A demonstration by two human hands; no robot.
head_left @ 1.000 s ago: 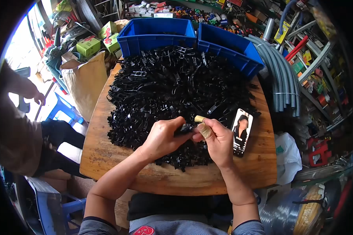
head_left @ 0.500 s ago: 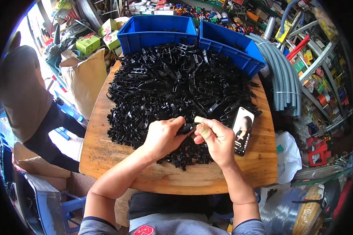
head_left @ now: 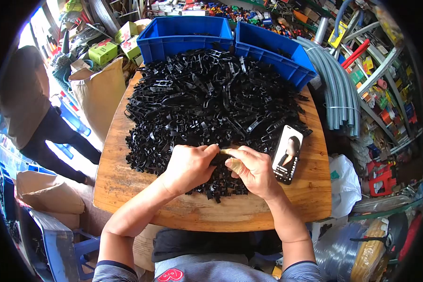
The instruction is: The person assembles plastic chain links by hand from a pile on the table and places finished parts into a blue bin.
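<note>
My left hand (head_left: 190, 167) is closed in a pinch over the near edge of a heap of small black plastic parts (head_left: 197, 103). A black plastic part sits in its fingers, mostly hidden by them now. Meeting it from the right, my right hand (head_left: 254, 173) has thumb and forefinger bent together at the left fingertips. Pale yellowish tape wraps that thumb and forefinger. Whatever the right fingers grip is too small and covered to make out. Loose black parts lie under and around both hands.
The wooden table (head_left: 296, 204) carries the heap. Two blue bins (head_left: 185, 49) (head_left: 275, 63) stand behind it. A lit phone (head_left: 286, 155) lies right of my right hand. At the left, a person (head_left: 28, 98) stands near a paper sack (head_left: 98, 91). Grey coiled hose (head_left: 340, 89) hangs at right.
My right hand has moved slightly left and its fingertips now meet the left hand's. The black part, visible before, is now mostly covered. The person at left has shifted.
</note>
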